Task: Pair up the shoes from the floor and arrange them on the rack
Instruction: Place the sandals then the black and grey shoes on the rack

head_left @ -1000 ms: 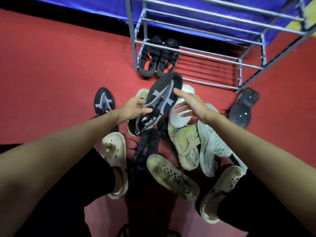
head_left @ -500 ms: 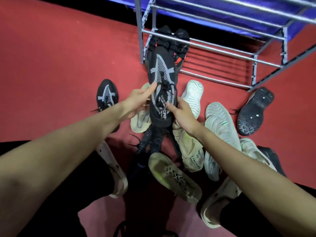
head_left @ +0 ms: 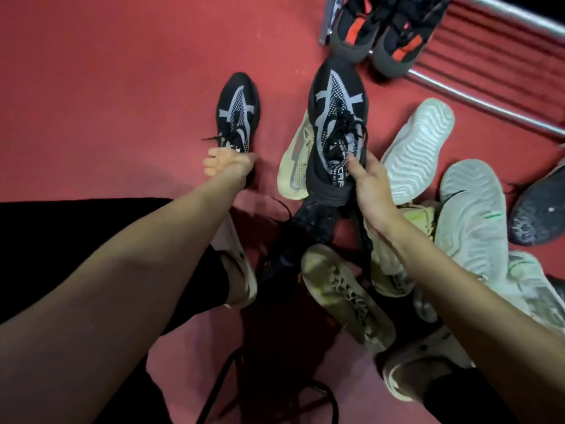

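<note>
Right hand (head_left: 368, 182) grips a black-grey sneaker (head_left: 336, 117) at its tongue, lifted above the shoe pile at frame centre. Left hand (head_left: 227, 165) closes on the heel of the matching sneaker (head_left: 237, 113) on the red floor (head_left: 107, 87), centre-left. Black-orange pair (head_left: 388, 32) sits on the rack (head_left: 489, 108), top right.

Both bare forearms stretch forward from the near edge. The left hand (head_left: 227, 165) reaches farther left, fingers (head_left: 214, 153) curled downward, seemingly closing on something beneath them. The right hand (head_left: 371, 186) sits right of centre, thumb up, fingers clamped in a firm grip.
</note>
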Available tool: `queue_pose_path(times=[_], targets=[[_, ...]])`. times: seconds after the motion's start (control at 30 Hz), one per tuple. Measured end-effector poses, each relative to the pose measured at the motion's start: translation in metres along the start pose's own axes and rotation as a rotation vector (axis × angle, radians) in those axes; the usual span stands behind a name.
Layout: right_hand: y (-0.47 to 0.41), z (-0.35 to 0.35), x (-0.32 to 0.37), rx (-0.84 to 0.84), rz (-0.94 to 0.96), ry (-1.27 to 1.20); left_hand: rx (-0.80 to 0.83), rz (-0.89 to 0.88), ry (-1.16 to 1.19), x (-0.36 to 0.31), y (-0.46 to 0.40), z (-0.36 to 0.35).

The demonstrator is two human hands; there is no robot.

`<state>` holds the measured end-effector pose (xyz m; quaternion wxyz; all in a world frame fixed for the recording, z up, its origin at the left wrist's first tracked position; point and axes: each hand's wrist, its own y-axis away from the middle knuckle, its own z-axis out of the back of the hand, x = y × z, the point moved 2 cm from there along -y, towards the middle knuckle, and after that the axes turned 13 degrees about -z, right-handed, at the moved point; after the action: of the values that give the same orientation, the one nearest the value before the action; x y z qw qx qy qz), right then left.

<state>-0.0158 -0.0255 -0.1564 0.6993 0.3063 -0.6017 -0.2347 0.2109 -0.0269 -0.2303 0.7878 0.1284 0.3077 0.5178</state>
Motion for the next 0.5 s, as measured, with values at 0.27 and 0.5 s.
queue_pose_path(times=[0.27,0.5], targets=[[0.000,0.002,-0.007,0.011,-0.012,0.055,0.055,-0.003,0.025,0.020,-0.013,0.001],[0.028,0.022,0.010,-0.034,0.063,0.100,0.101,-0.035,0.612,-0.026,0.030,0.011]])
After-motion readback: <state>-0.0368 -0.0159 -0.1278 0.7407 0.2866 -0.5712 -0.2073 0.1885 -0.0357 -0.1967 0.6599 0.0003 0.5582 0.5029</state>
